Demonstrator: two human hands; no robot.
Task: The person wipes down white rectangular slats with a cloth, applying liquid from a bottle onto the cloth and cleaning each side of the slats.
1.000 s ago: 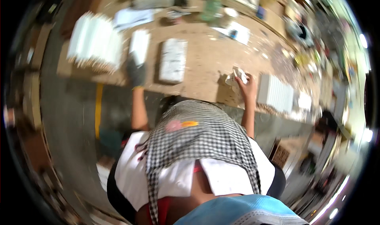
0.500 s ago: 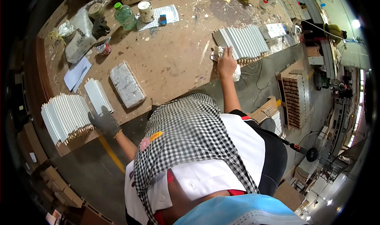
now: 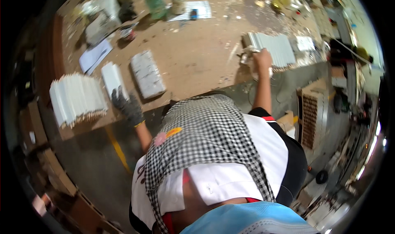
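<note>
My left hand (image 3: 127,105), in a dark grey glove, rests on the near end of a small white flat bundle (image 3: 112,77) at the front edge of the brown workbench (image 3: 197,57). My bare right hand (image 3: 262,60) reaches far to the right and grips the near edge of a row of white ribbed slats (image 3: 275,48). A white rectangular block (image 3: 147,73) lies just right of the left hand. A larger fan of white slats (image 3: 76,98) sits left of it. A checked cloth hangs over my chest and hides the bench edge below.
At the back of the bench stand a green bottle (image 3: 156,1), a small white can (image 3: 178,1), papers (image 3: 95,55) and scattered clutter. Cardboard boxes (image 3: 49,168) lie on the floor at left. A slotted rack (image 3: 309,114) stands at right, beyond the bench.
The view has swung, so the bench now runs tilted across the top. My left hand stays on the small white bundle and my right hand stays at the slats on the right.
</note>
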